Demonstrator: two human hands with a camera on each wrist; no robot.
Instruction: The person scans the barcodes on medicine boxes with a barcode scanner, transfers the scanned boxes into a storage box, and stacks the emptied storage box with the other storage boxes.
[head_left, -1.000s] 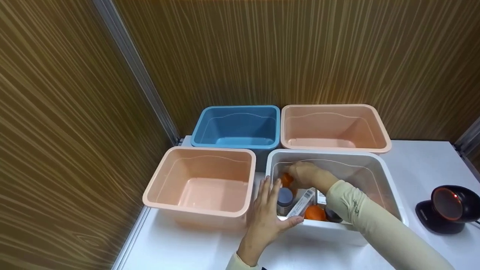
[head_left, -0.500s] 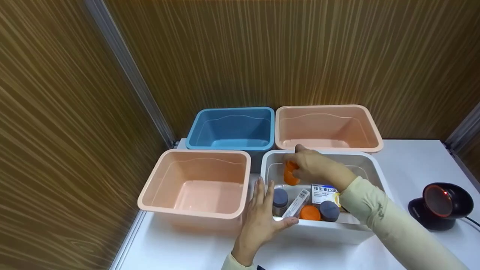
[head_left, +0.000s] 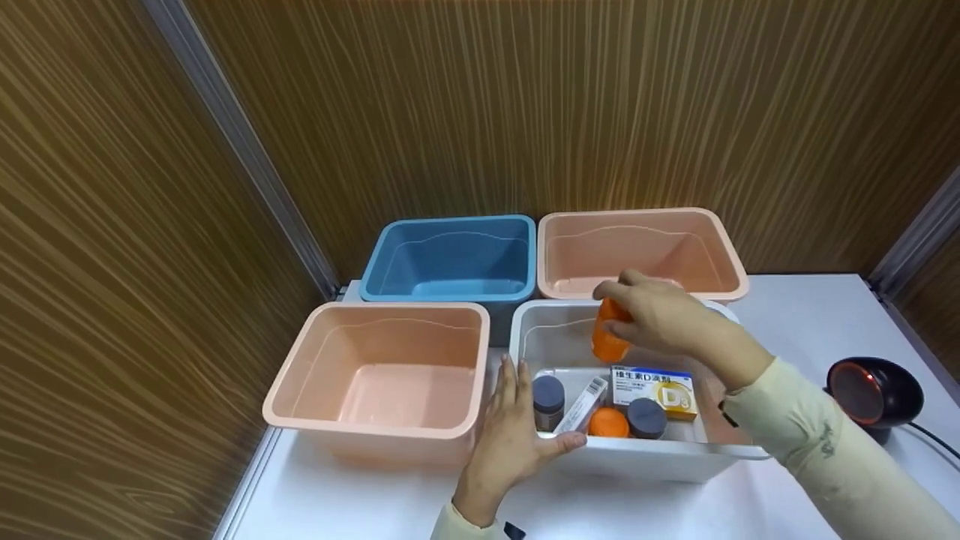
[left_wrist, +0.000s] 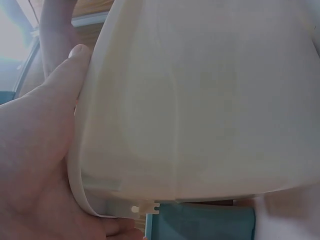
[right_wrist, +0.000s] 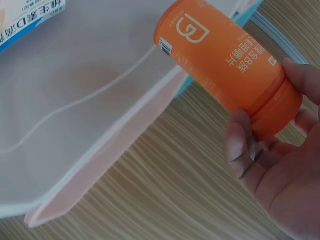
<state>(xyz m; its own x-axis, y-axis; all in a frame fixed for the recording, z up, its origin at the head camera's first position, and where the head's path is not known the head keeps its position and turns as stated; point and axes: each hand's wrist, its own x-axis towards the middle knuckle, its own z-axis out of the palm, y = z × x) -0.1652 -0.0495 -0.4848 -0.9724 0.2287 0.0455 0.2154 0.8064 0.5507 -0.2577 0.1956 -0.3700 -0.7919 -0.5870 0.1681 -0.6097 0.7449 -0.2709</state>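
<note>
The right hand [head_left: 664, 315] has thumb and fingers clamped on the cap end of an orange bottle [head_left: 609, 334], held above the inside of a white bin [head_left: 645, 445], towards its back wall. The left hand [head_left: 510, 435] has straight fingers along the bin's left side, thumb apart on the front rim.

Bin contents: a dark-capped bottle [head_left: 548, 397] at left, a slim white box [head_left: 583, 405] slanting beside it, an orange-capped container [head_left: 608, 424], a grey-capped container [head_left: 646, 418] and, behind these, a carton [head_left: 652, 390]. Adjacent: a peach bin [head_left: 375, 431] at left, a blue bin [head_left: 448, 223] behind it, and a second peach bin [head_left: 645, 217] behind the white one, partly obscured by the right hand. A black device [head_left: 874, 394] showing a red light, with cable, is at right.

The table [head_left: 360, 495] is white; wood-grain panels [head_left: 480, 105] and a metal strip [head_left: 232, 124] enclose it.

Legible: "维生素D滴剂" and "D3" on the carton; "B族" and "咀嚼片" on the bottle. The slim box bears a barcode; its small print is unreadable.
</note>
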